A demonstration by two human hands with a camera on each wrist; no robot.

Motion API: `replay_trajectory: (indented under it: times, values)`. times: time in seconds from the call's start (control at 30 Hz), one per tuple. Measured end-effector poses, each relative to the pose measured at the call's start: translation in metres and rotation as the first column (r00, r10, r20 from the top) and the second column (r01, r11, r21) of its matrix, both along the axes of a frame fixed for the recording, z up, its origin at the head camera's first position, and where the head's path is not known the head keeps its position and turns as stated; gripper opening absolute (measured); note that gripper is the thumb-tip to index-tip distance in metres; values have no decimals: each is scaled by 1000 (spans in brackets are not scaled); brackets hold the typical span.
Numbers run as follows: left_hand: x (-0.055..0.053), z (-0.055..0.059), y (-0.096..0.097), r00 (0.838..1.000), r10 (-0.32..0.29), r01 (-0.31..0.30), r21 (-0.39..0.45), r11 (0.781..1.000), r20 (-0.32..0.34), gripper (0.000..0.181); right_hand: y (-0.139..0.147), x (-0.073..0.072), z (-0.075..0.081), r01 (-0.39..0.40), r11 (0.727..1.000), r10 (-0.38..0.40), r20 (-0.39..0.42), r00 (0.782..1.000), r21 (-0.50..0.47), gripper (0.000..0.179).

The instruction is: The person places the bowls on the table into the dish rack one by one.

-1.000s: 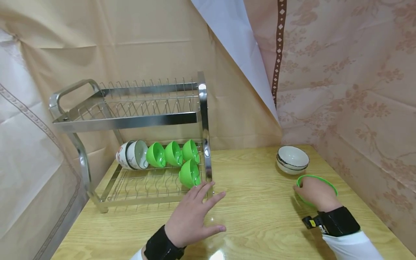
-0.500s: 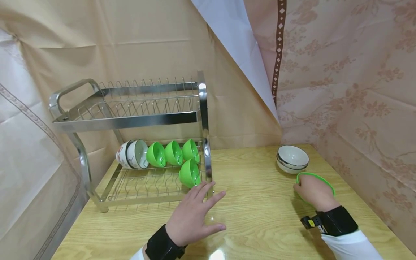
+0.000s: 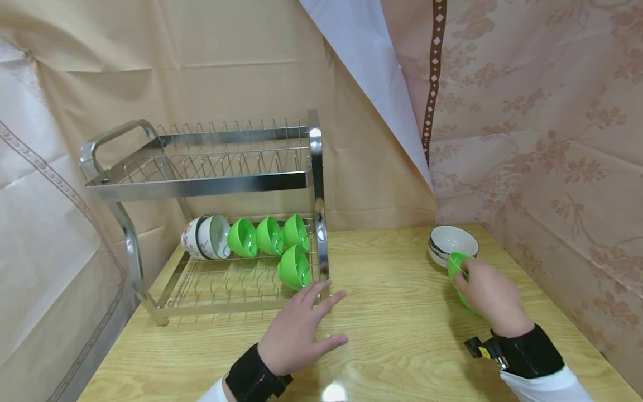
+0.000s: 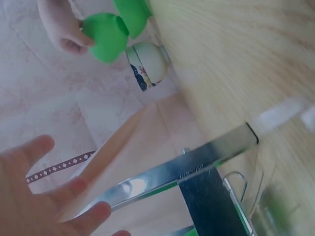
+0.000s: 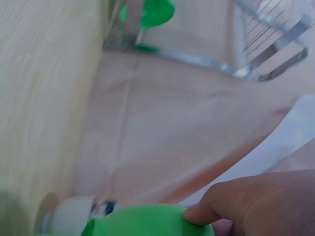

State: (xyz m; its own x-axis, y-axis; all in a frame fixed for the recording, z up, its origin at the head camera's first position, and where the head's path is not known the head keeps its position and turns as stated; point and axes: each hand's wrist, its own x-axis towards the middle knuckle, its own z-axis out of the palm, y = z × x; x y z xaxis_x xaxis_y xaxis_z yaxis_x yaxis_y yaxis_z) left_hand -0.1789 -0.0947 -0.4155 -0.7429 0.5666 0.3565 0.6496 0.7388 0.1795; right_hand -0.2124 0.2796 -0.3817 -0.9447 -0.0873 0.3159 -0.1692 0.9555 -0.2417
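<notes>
Behind the right hand (image 3: 489, 295), a half-hidden green bowl (image 3: 456, 264)

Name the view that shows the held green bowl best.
The left wrist view: the green bowl shows whole in the right hand. Head view: hand hides much of it. Right wrist view: only a blurred edge.

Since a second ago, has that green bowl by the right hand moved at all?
Yes. The right hand has tipped the green bowl up off the table and drawn it closer to the stacked white bowls.
</notes>
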Motion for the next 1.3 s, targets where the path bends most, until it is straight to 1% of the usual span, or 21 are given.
replay_trajectory:
  times: [0.1,0.17,0.23,0.3,0.33,0.4,0.43,0.5,0.53,0.6,0.67,0.73,0.77,0.83,0.9,0.97,1.0,1.07,1.17,1.23,1.3]
  values:
    - [0,1,1,999,16,-18,64,998,34,69,-13,6,7,-40,998,45,-132,990,40,11]
    - [1,2,2,997,34,-44,127,991,75,65,-23,11,9,-80,995,90,-205,975,58,13]
    - [2,2,3,990,43,-70,200,977,135,63,-35,16,9,-134,989,146,-255,956,65,14]
    - [4,2,4,976,27,-90,285,954,218,60,-49,21,6,-208,975,223,-294,929,81,13]
    - [5,3,4,964,5,-96,332,938,265,59,-57,24,5,-249,965,264,-306,915,86,14]
    - [6,3,6,929,-63,-108,429,897,365,57,-72,30,1,-337,937,349,-333,876,97,13]
    - [7,3,6,907,-101,-116,474,873,410,55,-80,33,-2,-385,917,396,-344,851,101,14]
    - [6,3,8,852,-194,-135,562,816,487,52,-94,39,-6,-479,870,485,-363,795,114,14]
    - [6,3,9,820,-246,-146,605,783,516,50,-100,43,-8,-527,841,530,-373,761,120,16]
    - [5,3,11,760,-338,-169,671,722,555,48,-111,48,-13,-616,774,614,-408,676,145,19]
    - [4,2,12,683,-442,-200,731,653,582,48,-120,53,-17,-692,699,687,-438,579,180,22]
    - [3,1,12,611,-514,-249,762,597,602,51,-127,56,-21,-755,620,745,-460,483,213,26]
    - [3,1,12,575,-543,-279,771,573,612,53,-129,57,-22,-776,588,766,-466,444,227,27]
    - [3,0,13,505,-593,-339,776,533,627,55,-133,59,-24,-808,539,796,-457,397,236,28]
    - [2,-1,12,454,-621,-381,769,513,639,57,-134,61,-26,-822,518,810,-445,381,239,29]
    - [0,-3,10,407,-651,-413,765,494,640,57,-135,62,-26,-824,513,815,-439,380,241,28]
    - [-2,-4,9,388,-663,-422,763,489,640,56,-135,62,-27,-825,512,816,-437,378,241,28]
    - [-4,-6,7,355,-684,-438,760,480,637,55,-135,62,-27,-824,510,819,-432,378,247,27]
    - [-6,-6,4,301,-717,-453,756,473,629,54,-133,62,-26,-822,508,824,-424,377,257,27]
    - [-7,-5,2,260,-735,-455,751,478,626,54,-132,62,-26,-822,509,825,-417,382,253,27]
    - [-8,-4,0,223,-751,-453,749,484,621,54,-131,62,-25,-823,508,825,-417,381,254,27]
